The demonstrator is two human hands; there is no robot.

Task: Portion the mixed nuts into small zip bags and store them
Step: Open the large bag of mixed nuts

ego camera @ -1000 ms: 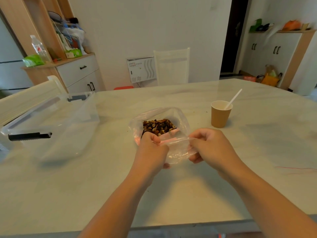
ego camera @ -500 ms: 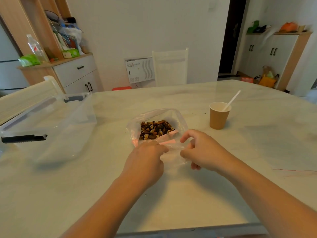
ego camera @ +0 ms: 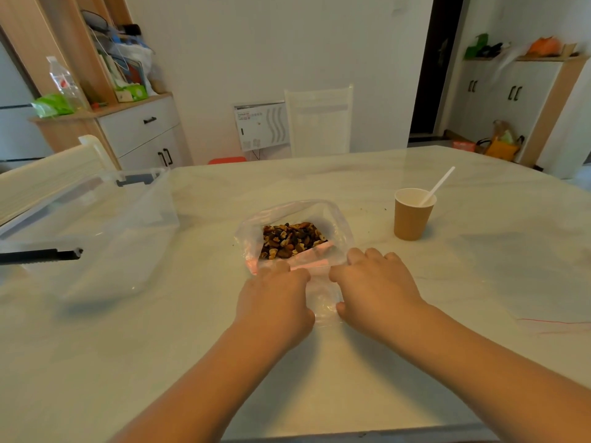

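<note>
A large clear zip bag [ego camera: 339,219] lies open in the middle of the table with mixed nuts [ego camera: 289,239] inside. Just in front of it lies a small clear zip bag [ego camera: 323,297] with a pink zip strip [ego camera: 311,263]. Both my hands are down on this small bag. My left hand [ego camera: 275,298] grips its left end, fingers curled over the zip strip. My right hand [ego camera: 374,286] holds its right end, fingers bent over the top and thumb at the bag's near edge. The hands cover most of the small bag, so what it contains is hidden.
A brown paper cup [ego camera: 411,215] with a white spoon stands to the right of the nut bag. A big clear plastic storage box [ego camera: 105,238] with black latches sits at the left. White chairs stand at the far and left sides of the marble table [ego camera: 160,362].
Both hands have lowered the small bag from a raised hold onto the table and moved closer together over its zip strip.
</note>
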